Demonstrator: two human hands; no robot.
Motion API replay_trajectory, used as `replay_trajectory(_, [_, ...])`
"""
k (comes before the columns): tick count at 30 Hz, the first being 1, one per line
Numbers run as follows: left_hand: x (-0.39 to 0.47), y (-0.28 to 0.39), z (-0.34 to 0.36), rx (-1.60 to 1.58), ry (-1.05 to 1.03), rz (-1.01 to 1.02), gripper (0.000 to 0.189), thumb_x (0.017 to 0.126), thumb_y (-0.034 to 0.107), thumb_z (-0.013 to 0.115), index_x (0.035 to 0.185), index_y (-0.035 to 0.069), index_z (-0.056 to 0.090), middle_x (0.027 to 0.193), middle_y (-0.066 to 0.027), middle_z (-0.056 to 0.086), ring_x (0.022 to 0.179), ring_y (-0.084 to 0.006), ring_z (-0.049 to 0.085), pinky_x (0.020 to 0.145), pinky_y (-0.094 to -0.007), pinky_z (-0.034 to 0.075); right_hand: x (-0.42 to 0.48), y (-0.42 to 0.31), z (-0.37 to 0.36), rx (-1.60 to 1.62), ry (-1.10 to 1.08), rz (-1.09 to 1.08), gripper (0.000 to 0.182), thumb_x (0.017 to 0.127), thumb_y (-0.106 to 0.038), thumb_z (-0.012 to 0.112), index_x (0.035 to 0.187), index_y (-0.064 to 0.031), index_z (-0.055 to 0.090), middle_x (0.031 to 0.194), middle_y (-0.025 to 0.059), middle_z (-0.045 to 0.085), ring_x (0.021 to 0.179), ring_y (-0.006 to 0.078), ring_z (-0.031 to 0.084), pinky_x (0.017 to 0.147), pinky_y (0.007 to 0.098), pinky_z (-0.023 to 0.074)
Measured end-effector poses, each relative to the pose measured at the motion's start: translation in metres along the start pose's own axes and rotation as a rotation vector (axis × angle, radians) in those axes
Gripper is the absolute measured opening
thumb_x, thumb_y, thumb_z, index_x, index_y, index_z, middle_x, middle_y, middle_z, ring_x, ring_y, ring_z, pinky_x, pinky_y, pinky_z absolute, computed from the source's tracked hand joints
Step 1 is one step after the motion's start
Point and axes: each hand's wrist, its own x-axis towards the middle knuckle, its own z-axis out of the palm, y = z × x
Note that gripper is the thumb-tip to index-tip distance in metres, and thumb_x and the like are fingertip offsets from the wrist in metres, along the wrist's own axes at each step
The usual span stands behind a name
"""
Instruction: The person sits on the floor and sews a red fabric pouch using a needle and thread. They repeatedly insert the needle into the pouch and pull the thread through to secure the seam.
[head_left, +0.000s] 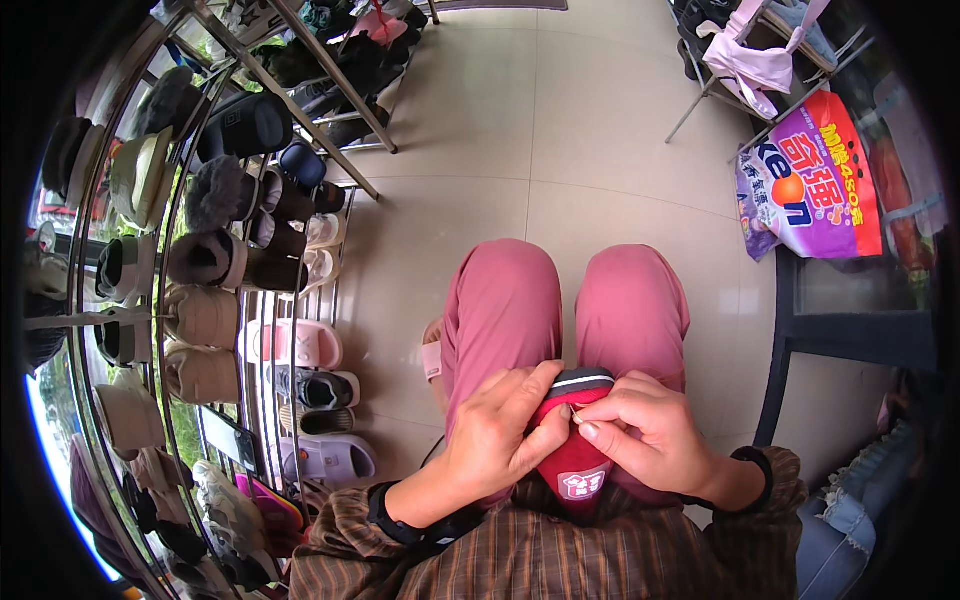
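Note:
A red fabric item (571, 457), perhaps a shoe or slipper, lies over my lap, with a dark, white-striped edge at its far end and a white printed patch near my body. My left hand (506, 427) grips its left side, thumb pressed on the red fabric. On the right, my right hand (645, 431) pinches something thin and light, possibly a needle (574, 412), between thumb and forefinger against the fabric. The fingertips of both hands are nearly touching. The underside of the item is hidden.
Metal shoe racks (292, 124) full of shoes and slippers stand at the left. A purple and red detergent bag (817, 187) is at the right, below a rack with a pink bra (750, 60). Blue denim (840, 517) lies at lower right.

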Motion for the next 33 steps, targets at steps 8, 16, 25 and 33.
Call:
replay_trajectory(8, [0.000,0.002,0.000,0.008,0.005,-0.005,0.035,0.080,0.010,0.068,0.111,-0.005,0.060,0.090,-0.0179,0.065,0.075,-0.0322,0.062,0.068,-0.0378,0.050,-0.004,0.003,0.001,0.001,0.012,-0.023,0.010,0.082,-0.006,0.069,0.090,-0.0024,0.067,0.080,0.0075,0.063,0.069,0.0221,0.055,0.066,0.0322,0.0451])
replay_trajectory(16, [0.000,0.003,0.001,0.002,0.014,-0.003,0.035,0.080,0.009,0.067,0.112,-0.005,0.060,0.091,-0.0178,0.065,0.076,-0.0318,0.062,0.069,-0.0377,0.050,-0.004,0.001,0.004,-0.028,0.044,-0.043,0.011,0.082,-0.005,0.068,0.092,-0.0023,0.066,0.080,0.0081,0.063,0.068,0.0236,0.054,0.065,0.0328,0.0442])
replay_trajectory(25, [-0.003,0.003,0.004,0.022,0.040,-0.002,0.037,0.079,0.010,0.068,0.113,-0.005,0.060,0.091,-0.0173,0.066,0.077,-0.0303,0.063,0.071,-0.0368,0.050,-0.005,-0.003,0.010,-0.068,0.099,-0.024,0.008,0.081,-0.003,0.068,0.088,-0.0020,0.065,0.078,0.0084,0.062,0.066,0.0246,0.054,0.063,0.0329,0.0440])
replay_trajectory(33, [-0.007,0.011,0.007,0.127,0.152,-0.009,0.037,0.078,0.013,0.072,0.109,-0.003,0.060,0.089,-0.0144,0.064,0.075,-0.0292,0.063,0.070,-0.0345,0.051,-0.004,-0.005,0.012,-0.101,0.155,-0.009,0.007,0.080,-0.002,0.067,0.087,-0.0025,0.065,0.076,0.0084,0.062,0.065,0.0242,0.054,0.062,0.0335,0.0438])
